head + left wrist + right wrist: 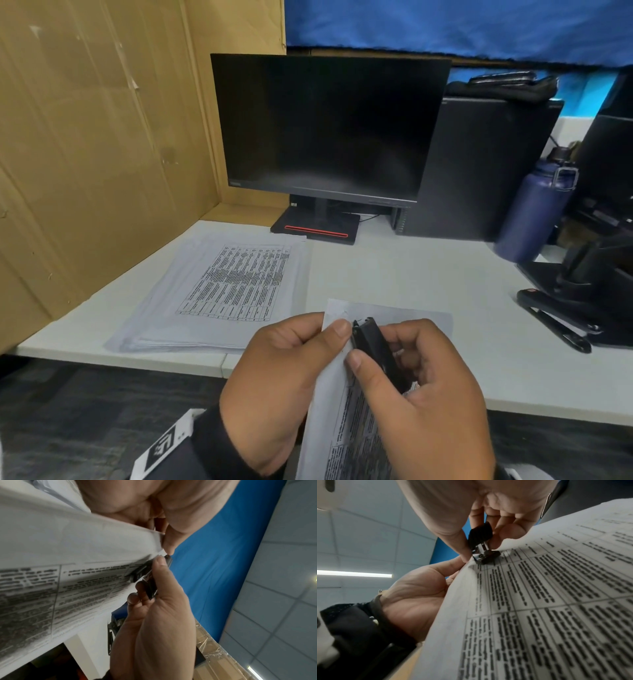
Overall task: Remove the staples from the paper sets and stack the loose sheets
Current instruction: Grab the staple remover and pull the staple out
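My left hand (pixel 274 383) pinches the stapled paper set (pixel 346 428) at its corner; my right hand (pixel 428 394) squeezes the staple remover (pixel 371 346) there. I should pull gently, avoiding tearing.

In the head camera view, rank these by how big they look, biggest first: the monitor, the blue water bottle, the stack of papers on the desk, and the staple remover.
1. monitor
2. stack of papers
3. water bottle
4. staple remover

The staple remover sits nearest the camera and is partly hidden by the right hand, yet looks smallest.
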Available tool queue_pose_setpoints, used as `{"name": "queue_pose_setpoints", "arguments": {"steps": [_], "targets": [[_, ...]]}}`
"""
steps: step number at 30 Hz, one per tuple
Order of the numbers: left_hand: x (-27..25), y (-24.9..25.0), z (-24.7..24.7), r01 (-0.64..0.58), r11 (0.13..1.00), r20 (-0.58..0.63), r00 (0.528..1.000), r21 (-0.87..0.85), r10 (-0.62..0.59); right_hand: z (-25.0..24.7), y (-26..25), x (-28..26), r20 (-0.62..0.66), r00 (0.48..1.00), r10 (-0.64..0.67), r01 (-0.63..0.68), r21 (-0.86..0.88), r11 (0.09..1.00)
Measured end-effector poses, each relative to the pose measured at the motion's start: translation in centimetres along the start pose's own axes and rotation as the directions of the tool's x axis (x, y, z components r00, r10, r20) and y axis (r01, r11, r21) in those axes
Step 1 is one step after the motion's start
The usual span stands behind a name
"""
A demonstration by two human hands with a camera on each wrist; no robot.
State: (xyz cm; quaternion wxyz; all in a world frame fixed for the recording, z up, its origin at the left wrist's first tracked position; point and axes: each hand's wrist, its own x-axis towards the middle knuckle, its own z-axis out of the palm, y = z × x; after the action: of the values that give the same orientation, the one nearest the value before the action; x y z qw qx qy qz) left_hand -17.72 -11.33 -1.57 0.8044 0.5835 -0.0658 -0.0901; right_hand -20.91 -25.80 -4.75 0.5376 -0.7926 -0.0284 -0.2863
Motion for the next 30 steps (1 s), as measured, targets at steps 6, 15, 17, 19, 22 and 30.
{"name": "queue_pose_setpoints", "arguments": {"steps": [6, 15, 17, 19, 22, 30], "targets": [[0.2, 0.5, 0.2, 0.022, 0.999, -0.003, 1.0, -0.043, -0.022, -0.2, -0.2, 0.4, -0.027, 0.997, -0.067, 0.067, -0.029, 0.997], [-0.1, 0.5, 0.6, 0.025, 0.999, -0.029, 0.999, -0.024, -0.026, -0.3, 0.1, 0.6, -0.078, 0.989, -0.127, 0.12, -0.081, 0.989], [-0.1, 0.4, 0.6, 0.024, 0.999, -0.023, 0.999, -0.029, -0.024, -0.3, 0.1, 0.7, -0.094, 0.983, -0.155, 0.144, -0.113, 0.983], [-0.2, 0.4, 0.7, 0.031, 0.999, -0.008, 0.999, -0.038, -0.031, -0.4, 0.0, 0.9, -0.091, 0.982, -0.168, 0.156, -0.121, 0.98], [-0.3, 0.4, 0.7, 0.023, 0.999, -0.011, 1.0, -0.043, -0.024, -0.7, 0.0, 1.2, -0.071, 0.982, -0.178, 0.169, -0.111, 0.979], [-0.1, 0.2, 0.2, 0.034, 0.999, -0.023, 0.999, -0.021, -0.035, -0.8, 0.1, 1.2, -0.018, 0.984, -0.179, 0.177, -0.106, 0.979]]}}
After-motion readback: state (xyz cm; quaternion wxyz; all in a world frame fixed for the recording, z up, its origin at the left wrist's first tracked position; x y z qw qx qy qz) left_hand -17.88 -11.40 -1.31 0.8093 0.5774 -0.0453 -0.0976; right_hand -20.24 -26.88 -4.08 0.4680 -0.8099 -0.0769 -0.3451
